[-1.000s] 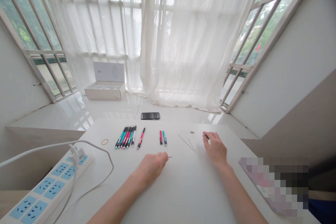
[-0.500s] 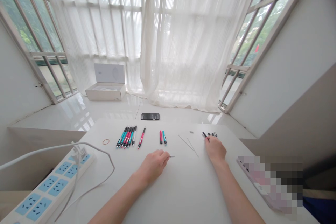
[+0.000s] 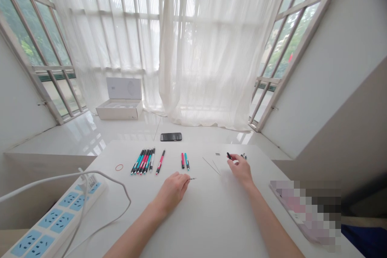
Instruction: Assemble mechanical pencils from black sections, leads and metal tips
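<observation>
My left hand (image 3: 173, 189) rests low over the white table, its fingers pinched on a thin pen part (image 3: 193, 178) whose narrow tip points right. The rest of that part is hidden by the fingers. My right hand (image 3: 240, 168) grips a short black pen piece (image 3: 229, 156) between thumb and fingers. Behind it lie several more black pen pieces (image 3: 244, 156), partly covered by the hand. Between the hands are two thin pale rods (image 3: 211, 165). Some tiny dark parts (image 3: 217, 154) sit near the right hand, and a pink pen barrel (image 3: 182, 161) lies beside a teal pen barrel (image 3: 186, 161).
Several assembled pens (image 3: 143, 161) lie in a row at left, with one pink pen (image 3: 161, 162) apart. A rubber band (image 3: 119, 167), a power strip (image 3: 60, 215) with a cable, a phone (image 3: 171, 137), an open white box (image 3: 119, 109) and a blurred flat object (image 3: 302, 213) surround the workspace.
My right hand has lifted one black piece away from the group and moved slightly left with it. My left hand keeps its pinch. The whole view has shifted a little.
</observation>
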### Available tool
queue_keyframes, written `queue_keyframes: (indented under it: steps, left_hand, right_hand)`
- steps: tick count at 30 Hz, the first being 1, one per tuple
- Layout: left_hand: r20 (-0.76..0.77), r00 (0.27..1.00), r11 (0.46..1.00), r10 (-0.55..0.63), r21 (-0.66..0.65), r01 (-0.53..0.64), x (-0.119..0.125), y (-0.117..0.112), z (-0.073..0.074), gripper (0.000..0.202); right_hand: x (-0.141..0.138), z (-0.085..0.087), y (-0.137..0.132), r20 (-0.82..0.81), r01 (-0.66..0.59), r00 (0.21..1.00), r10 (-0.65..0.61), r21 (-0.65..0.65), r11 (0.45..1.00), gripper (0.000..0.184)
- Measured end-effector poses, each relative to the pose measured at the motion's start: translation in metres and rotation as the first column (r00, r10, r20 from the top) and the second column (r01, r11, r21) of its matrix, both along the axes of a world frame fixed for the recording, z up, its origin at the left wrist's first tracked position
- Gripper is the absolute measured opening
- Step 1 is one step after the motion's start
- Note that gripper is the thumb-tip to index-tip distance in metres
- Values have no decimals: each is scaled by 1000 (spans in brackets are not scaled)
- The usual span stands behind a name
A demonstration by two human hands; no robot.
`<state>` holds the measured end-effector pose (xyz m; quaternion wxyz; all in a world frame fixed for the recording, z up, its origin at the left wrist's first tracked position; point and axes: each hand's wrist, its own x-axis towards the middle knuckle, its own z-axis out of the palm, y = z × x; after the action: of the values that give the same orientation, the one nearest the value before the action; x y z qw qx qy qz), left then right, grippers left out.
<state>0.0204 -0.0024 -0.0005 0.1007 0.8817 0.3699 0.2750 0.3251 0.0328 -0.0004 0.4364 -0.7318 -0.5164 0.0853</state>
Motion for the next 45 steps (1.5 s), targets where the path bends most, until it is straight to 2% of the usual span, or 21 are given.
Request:
queue_keyframes:
  steps: [2,3,5,7,9,12,17,24,32,37,41,45]
  left_hand:
    - [-6,1000,1000,4,-1,-4,1,1,0,20]
    - [-8,1000,1000,8,-3,-8,1,1,0,20]
    - [-10,1000,1000,18,-11,-18,2,1,0,21]
    - [-11,1000,999,27,-20,-27,2,1,1,22]
    - [-16,999,999,34,-28,-34,2,1,2,23]
    - [-22,999,999,39,-36,-40,2,0,3,23]
    - [-23,999,998,39,-39,-39,2,0,3,22]
    - [-31,998,999,45,-23,-46,2,1,3,21]
    - [-22,1000,998,15,-53,-17,1,1,2,21]
    - [5,998,994,-68,-87,68,2,-3,7,23]
    - [-33,992,988,-123,-102,119,2,-5,6,38]
    - [-88,991,988,-105,-124,94,-2,-3,2,39]
  right_hand:
    - [-14,6,-5,-136,-156,978,157,15,988,24]
    - [-23,9,-8,-224,-262,939,260,23,965,23]
    - [-41,14,-16,-352,-466,827,439,9,885,23]
    - [-57,17,-23,-386,-597,746,543,-28,801,23]
    - [-69,20,-28,-367,-657,715,595,-62,751,21]
    - [-79,22,-34,-329,-683,707,627,-88,725,19]
    - [-86,29,-40,-257,-695,708,658,-88,713,17]
    - [-84,36,-44,-181,-638,765,618,-91,764,16]
    - [-95,28,-45,-58,-710,704,708,-50,702,14]
    - [-99,22,-45,-15,-742,670,742,-38,670,16]
    - [-102,21,-47,12,-745,666,746,-47,665,16]
    - [-103,21,-48,-5,-707,705,709,-87,702,12]
